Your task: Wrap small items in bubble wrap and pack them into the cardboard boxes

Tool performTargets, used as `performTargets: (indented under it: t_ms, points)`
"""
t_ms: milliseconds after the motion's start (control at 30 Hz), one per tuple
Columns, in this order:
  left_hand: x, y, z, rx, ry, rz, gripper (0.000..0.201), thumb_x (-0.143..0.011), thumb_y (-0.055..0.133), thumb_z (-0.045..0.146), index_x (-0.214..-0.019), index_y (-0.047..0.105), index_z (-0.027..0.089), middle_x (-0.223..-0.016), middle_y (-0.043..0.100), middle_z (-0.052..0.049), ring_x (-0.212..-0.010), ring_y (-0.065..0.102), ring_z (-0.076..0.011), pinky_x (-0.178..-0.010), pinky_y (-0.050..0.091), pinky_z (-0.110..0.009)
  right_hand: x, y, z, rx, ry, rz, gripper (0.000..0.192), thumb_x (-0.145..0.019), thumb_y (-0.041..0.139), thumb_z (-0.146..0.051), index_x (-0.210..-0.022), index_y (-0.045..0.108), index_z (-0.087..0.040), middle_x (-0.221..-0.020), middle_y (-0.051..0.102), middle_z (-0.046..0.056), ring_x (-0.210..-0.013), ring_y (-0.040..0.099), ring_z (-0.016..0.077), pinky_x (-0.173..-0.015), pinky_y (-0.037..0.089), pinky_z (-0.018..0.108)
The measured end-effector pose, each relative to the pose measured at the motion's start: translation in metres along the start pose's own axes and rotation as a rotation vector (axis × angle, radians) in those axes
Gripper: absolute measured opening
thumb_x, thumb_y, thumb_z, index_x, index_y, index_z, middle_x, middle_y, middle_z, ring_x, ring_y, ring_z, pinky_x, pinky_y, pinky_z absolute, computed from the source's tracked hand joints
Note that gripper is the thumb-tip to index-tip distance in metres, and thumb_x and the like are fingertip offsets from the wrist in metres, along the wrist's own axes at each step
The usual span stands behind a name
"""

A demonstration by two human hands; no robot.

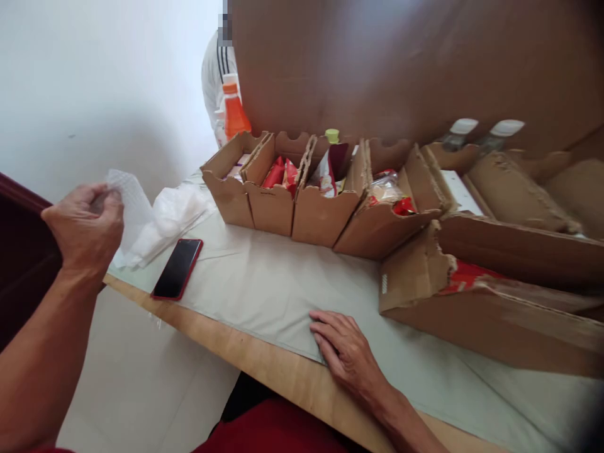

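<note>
My left hand point(85, 228) is raised off the table's left end, fingers closed on a white bubble-wrap sheet point(129, 204). That sheet comes off a pile of white plastic bags point(177, 211) lying on the table corner. My right hand point(346, 351) lies flat, palm down, on the pale grey cloth point(264, 283) near the table's front edge, holding nothing. A black phone in a red case point(178, 268) rests on the cloth between the two hands.
A row of open cardboard bins point(321, 214) with red snack packets stands across the table; a larger torn carton point(495, 296) is at right. An orange bottle point(234, 113) and a person in white stand behind. The wooden table edge point(264, 362) runs diagonally.
</note>
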State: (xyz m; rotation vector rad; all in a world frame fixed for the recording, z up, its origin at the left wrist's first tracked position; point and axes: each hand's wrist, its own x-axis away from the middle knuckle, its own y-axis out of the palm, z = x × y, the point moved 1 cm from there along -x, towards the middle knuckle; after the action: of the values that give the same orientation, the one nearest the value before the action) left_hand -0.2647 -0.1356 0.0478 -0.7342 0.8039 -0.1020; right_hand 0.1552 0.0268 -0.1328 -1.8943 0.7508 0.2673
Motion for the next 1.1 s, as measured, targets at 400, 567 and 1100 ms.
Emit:
performTargets:
  t_ms: [400, 567, 1100]
  points:
    - [0.165, 0.065, 0.150, 0.504, 0.209, -0.614, 0.028, -0.092, 0.058, 0.043, -0.102, 0.077, 0.026, -0.091, 0.083, -0.002, -0.072, 0.078, -0.0222, -0.064, 0.062, -0.034, -0.008, -0.029, -0.008, -0.461, 0.468, 0.128, 0.022, -0.096, 0.058, -0.020, -0.110, 0.075, -0.023, -0.121, 0.079, 0.009, -0.110, 0.076, 0.0221, -0.094, 0.061, 0.037]
    - [0.221, 0.077, 0.198, 0.821, 0.177, -1.005, 0.055, -0.087, 0.070, 0.048, -0.137, 0.067, 0.027, -0.123, 0.079, -0.009, -0.097, 0.080, -0.0259, -0.067, 0.066, -0.035, 0.022, -0.080, -0.009, -0.451, 0.608, 0.236, 0.021, -0.096, 0.060, -0.026, -0.110, 0.076, -0.024, -0.120, 0.080, 0.007, -0.111, 0.075, 0.0222, -0.093, 0.060, 0.035]
    - [0.294, 0.152, 0.279, 0.913, 0.276, -1.093, 0.074, -0.089, 0.062, 0.033, -0.158, 0.036, 0.025, -0.153, 0.055, -0.017, -0.138, 0.058, -0.0344, -0.114, 0.050, -0.060, 0.132, -0.181, 0.100, -0.119, 0.859, 0.749, 0.032, -0.083, 0.067, -0.037, -0.111, 0.065, -0.022, -0.106, 0.076, 0.008, -0.098, 0.071, 0.0249, -0.083, 0.061, 0.038]
